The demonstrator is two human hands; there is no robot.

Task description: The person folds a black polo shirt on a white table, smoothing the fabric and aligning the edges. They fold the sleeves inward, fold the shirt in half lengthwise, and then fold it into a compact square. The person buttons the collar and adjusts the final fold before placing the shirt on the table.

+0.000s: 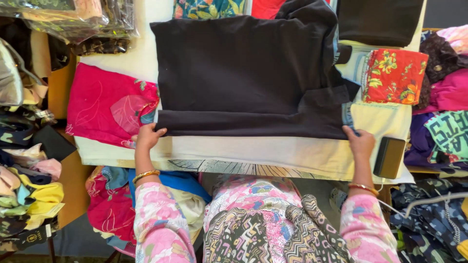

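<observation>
On the table's left edge: a pink garment (105, 104) lies flat, partly hanging over the side, its right end touching the black garment.
Far left, off the table: clear plastic bags (73, 17) of folded cloth sit at the far left corner; a heap of mixed clothes (24, 195) is stacked beside the table.
Left hand (147, 136): fingers closed in a pinch on the near left corner of the black garment, thumb on top.
Black garment (248, 73): spread over the middle of the table (243, 153), its near hem folded into a straight band that runs from one hand to the other.
Near edge: a bare pale strip of table cover shows between the hem and the person, the only open room for moving.
Right hand (360, 141): fingers curled, gripping the near right corner of the black garment.
Dark case (389, 157): a small rectangular block at the near right corner, just beside the right hand.
Right edge: a folded red floral cloth (395, 75) lies just beside the black garment.
Far edge: more dark fabric (380, 19) and bright prints crowd it.
Right of the table: piled clothes (443, 97) press close.
</observation>
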